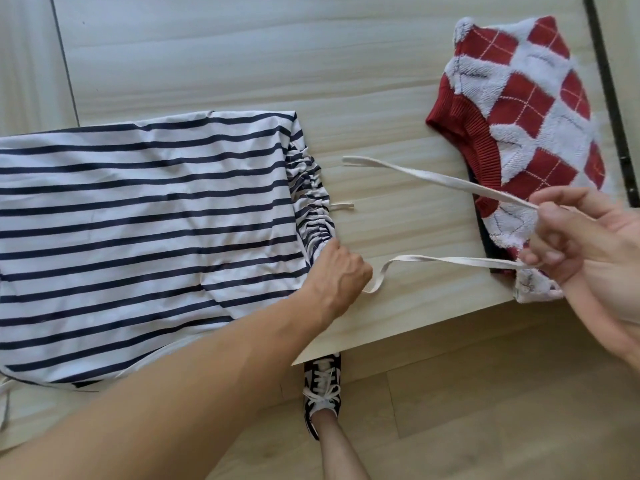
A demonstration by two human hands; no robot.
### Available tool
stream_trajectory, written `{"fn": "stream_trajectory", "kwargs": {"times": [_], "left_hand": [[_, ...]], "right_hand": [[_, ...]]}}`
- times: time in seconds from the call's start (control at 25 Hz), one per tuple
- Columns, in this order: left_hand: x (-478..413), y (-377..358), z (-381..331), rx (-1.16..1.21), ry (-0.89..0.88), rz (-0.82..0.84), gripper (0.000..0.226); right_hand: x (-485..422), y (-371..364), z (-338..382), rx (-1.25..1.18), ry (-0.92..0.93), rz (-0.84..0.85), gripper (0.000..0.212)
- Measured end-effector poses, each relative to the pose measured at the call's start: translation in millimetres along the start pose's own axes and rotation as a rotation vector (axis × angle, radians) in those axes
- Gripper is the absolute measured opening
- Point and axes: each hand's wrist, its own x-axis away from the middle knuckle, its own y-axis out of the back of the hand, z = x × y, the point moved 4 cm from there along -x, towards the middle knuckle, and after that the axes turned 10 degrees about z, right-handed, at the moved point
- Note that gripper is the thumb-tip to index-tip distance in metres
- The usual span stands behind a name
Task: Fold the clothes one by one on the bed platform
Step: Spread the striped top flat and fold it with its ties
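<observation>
Left hand (341, 271) is closing in a fist on the gathered waistband end of the striped garment (145, 230), near the front edge of the bed platform (398, 98), and pinning it down. Right hand (588, 244) is raised over the platform's front-right corner, fingers pinching the cream drawstring (433, 178) — holding it at two spots, so the cord is running out in two strands. Upper strand is stretching back toward the middle of the platform with its free end loose in the air; lower strand is sagging, looping just beside the left hand and disappearing under it. A short cream tab (343, 206) is sticking out of the ruched waistband, further from the front edge.

Striped garment is lying flat across the left half of the platform, its near-left part hanging over the front edge. Red-and-white argyle sweater (526, 109) is sitting folded along the right edge, on top of something dark — can't tell what. One sneaker (322, 393) is showing on the wooden floor (502, 410) below the front edge.
</observation>
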Motion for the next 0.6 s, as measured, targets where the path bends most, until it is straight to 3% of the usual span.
{"fn": "stream_trajectory", "kwargs": {"times": [0.08, 0.16, 0.28, 0.32, 0.4, 0.52, 0.6], "left_hand": [[1, 14, 7, 0.197, -0.004, -0.151, 0.025], [8, 34, 10, 0.490, 0.026, -0.264, 0.039], [26, 66, 11, 0.942, 0.023, -0.270, 0.050], [31, 77, 13, 1.048, -0.008, -0.257, 0.049], [37, 94, 21, 1.151, -0.096, -0.219, 0.041], [45, 109, 49, 1.231, -0.162, -0.200, 0.034], [56, 111, 74, 1.313, -0.131, -0.235, 0.029]], "right_hand": [[6, 6, -14, 0.037, -0.075, -0.031, 0.038], [11, -10, -35, 0.113, -0.168, 0.059, 0.048], [6, -69, -70, 0.339, -0.281, 0.390, 0.067], [0, -89, -80, 0.413, -0.250, 0.472, 0.062], [-18, -117, -93, 0.529, -0.121, 0.426, 0.033], [-45, -125, -85, 0.392, -0.080, 0.216, 0.027], [-57, -114, -69, 0.300, -0.061, 0.200, 0.020]]}}
